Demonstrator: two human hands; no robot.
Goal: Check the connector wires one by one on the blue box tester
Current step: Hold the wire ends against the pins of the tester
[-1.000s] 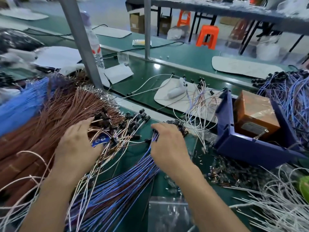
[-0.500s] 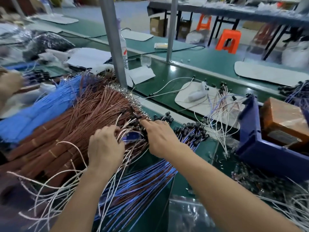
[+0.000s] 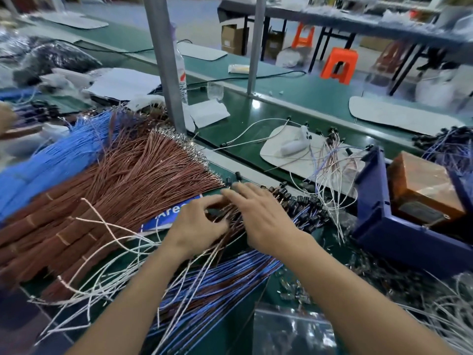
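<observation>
Connector wires (image 3: 304,206) being singled out.
Judged light, limp, tangle-prone; grip at black plug. Left hand (image 3: 197,224) pinches strands; right hand (image 3: 266,221) fingers flat.

Head-worn view, facing down, close over workbench (image 3: 256,119)

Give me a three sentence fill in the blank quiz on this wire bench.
The block sits in a box coloured ____. The stool beyond the bench is ____. The left hand and right hand meet over wires whose connectors are ____. Missing: blue; orange; black.
</observation>
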